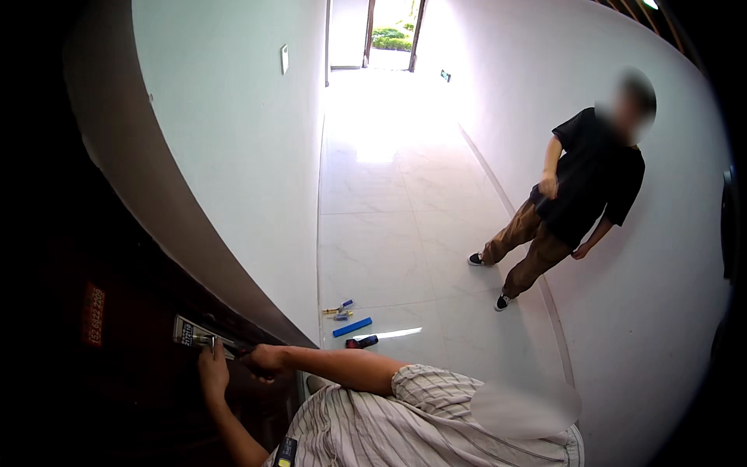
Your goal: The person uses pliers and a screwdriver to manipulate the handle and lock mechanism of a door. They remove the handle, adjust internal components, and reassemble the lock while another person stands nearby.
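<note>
- The dark brown door (117, 311) fills the picture from 7 to 10 o'clock, its edge running beside the pale white wall (233, 140)
- The glossy white tiled floor (389, 233) runs from centre toward 12 o'clock, where a bright open doorway (389, 35) shows greenery
- A second person in a black shirt and brown trousers (580, 202) stands at 3 o'clock, leaning on the right-hand wall, well apart from the work
- The silver rectangular lock plate (191, 333) sits on the door edge at about 8 o'clock
- The left hand (212, 372) rests just below the plate, fingers up against it — whether it grips anything I cannot tell
- The right hand (264, 360) is closed round a dark handle of a slim tool (233, 348) whose tip meets the plate
- Small tools lie on the floor near 6 o'clock: a flat blue bar (352, 327), a dark red-tipped handle (362, 342), and little blue-and-yellow pieces (340, 310) — close together
</note>
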A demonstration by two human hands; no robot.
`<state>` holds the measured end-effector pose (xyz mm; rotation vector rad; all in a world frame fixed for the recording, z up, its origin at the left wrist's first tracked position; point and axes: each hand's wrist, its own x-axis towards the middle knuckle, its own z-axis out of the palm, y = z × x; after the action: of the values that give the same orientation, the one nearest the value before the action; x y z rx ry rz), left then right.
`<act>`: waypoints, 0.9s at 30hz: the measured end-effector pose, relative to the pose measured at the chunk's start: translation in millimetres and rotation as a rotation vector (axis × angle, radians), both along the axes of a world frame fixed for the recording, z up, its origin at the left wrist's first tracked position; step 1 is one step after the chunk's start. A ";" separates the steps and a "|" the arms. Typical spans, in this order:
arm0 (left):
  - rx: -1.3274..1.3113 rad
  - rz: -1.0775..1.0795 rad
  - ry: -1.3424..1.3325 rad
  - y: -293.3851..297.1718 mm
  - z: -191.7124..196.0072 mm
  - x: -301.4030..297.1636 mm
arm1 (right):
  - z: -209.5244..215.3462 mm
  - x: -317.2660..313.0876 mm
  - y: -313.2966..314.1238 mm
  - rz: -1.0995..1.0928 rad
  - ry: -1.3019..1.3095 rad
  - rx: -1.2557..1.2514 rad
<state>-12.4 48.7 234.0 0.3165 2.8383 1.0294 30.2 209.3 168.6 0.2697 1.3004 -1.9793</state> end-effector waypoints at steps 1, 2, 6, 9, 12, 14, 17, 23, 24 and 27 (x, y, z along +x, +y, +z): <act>-0.017 0.013 -0.005 0.0 -0.2 0.0 | -1.7 -0.7 -0.4 -0.003 -0.009 -0.014; -0.034 0.026 -0.009 -0.1 -0.7 -0.2 | -3.5 -0.9 -0.4 -0.003 -0.011 -0.025; -0.018 0.021 -0.021 1.9 5.3 3.0 | -4.7 0.2 0.3 -0.002 0.010 -0.025; -0.019 0.000 -0.035 -1.0 2.6 0.1 | -0.1 0.5 0.1 0.001 -0.001 0.004; 0.001 0.024 -0.088 2.0 8.8 3.5 | 0.3 1.3 0.6 0.002 -0.010 -0.003; 0.007 0.017 -0.066 -1.3 1.6 -0.6 | -0.1 1.1 0.9 0.008 -0.012 -0.018; 0.005 0.013 -0.083 -1.9 -0.4 -0.3 | -0.4 3.5 3.9 0.023 -0.014 -0.029; 0.004 0.004 -0.032 -6.6 -2.1 2.7 | 19.7 8.8 3.2 0.022 -0.053 -0.009; 0.028 0.020 -0.030 -2.2 -1.2 0.0 | 14.3 5.9 4.5 0.026 -0.039 -0.021; 0.024 -0.054 0.013 1.5 7.7 3.6 | 5.3 0.7 5.7 0.033 -0.018 0.009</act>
<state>-8.8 50.2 241.7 0.4013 2.8142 1.0560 30.8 215.0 173.9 0.2678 1.2945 -1.9400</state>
